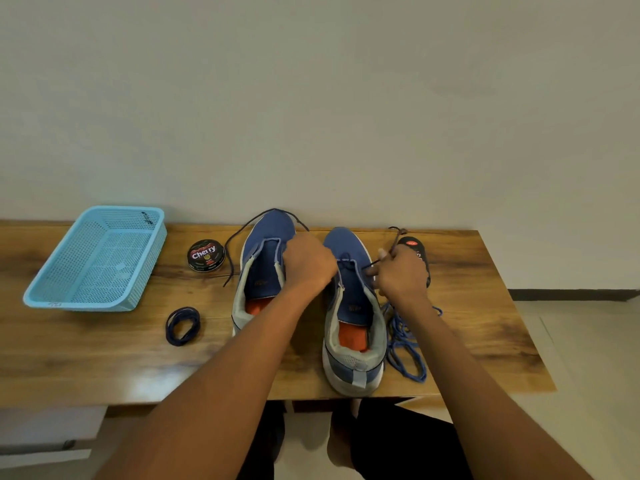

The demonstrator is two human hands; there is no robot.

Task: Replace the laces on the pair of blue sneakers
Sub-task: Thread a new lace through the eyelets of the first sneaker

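Note:
Two blue sneakers stand side by side on the wooden table (pixel 104 358), toes toward the wall. The left sneaker (pixel 258 271) has no lacing in its eyelets; a dark lace (pixel 235 244) loops over its toe. My left hand (pixel 308 263) is curled between the shoes at the right sneaker's (pixel 349 306) upper eyelets, gripping a dark lace end there. My right hand (pixel 400 273) pinches the dark lace's other end, pulled up and to the right. A bright blue lace (pixel 403 344) lies heaped right of that shoe. A coiled dark lace (pixel 183 325) lies to the left.
A light blue plastic basket (pixel 97 259) sits at the table's left. A round Cherry polish tin (pixel 206 255) stands between basket and shoes. A black polish bottle (pixel 415 251) lies behind my right hand. The wall runs right behind the table.

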